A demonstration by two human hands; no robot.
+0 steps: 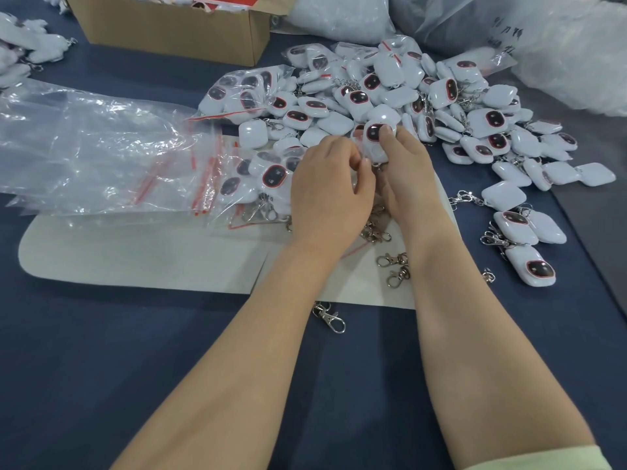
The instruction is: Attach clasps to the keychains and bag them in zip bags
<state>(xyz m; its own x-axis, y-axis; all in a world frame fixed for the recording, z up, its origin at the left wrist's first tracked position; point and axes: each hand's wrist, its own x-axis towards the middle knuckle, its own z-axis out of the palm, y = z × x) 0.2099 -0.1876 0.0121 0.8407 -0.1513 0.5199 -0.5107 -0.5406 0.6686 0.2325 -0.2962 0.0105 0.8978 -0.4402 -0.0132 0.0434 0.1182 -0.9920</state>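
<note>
A white keychain (375,144) is held above the pale mat (135,256) at the near edge of the heap of keychains (441,96). It is gripped by the right hand (410,178), with the thumb laid on its dark face. Its lower end is pinched by the curled fingers of the left hand (330,188), and the fitting there is mostly hidden. Loose clasps (395,266) are scattered on the mat between the forearms, and a single clasp (330,317) lies on the dark worktop (101,351). Empty zip bags (95,147) are stacked at the left, with filled bags (247,93) beyond. A cardboard box (176,32) and plastic sacks (559,45) are set behind.
</note>
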